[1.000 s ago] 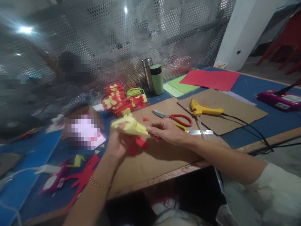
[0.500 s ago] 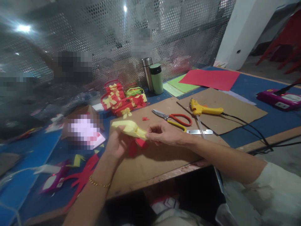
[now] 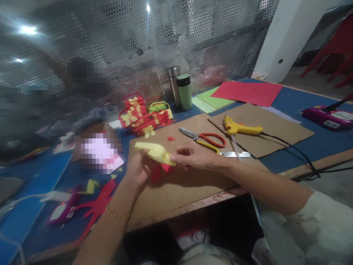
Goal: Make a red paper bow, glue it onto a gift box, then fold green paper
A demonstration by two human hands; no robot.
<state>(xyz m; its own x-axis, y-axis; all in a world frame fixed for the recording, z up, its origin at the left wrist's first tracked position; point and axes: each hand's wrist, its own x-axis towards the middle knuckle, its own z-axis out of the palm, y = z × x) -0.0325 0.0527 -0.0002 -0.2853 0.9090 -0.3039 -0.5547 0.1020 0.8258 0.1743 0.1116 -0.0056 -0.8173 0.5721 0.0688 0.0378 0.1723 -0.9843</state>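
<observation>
Grips folded yellow paper above cardboard with left hand, fingers closed around underside, likely for steadiness, and pinches near end between thumb and fingertips of right hand, likely for fine control, with scissors and glue gun lying beyond, seemingly within reach.

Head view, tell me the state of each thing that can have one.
Yellow paper: folded, held up.
Left hand: closed on the paper.
Right hand: pinching the paper.
Scissors: lying flat, blade gap unclear.
Glue gun: lying down, cord attached.
Green bottle: upright, lidded.
Steel flask: upright, lidded.
Red sheet: spread flat.
Right power strip: cable plugged in.
</observation>
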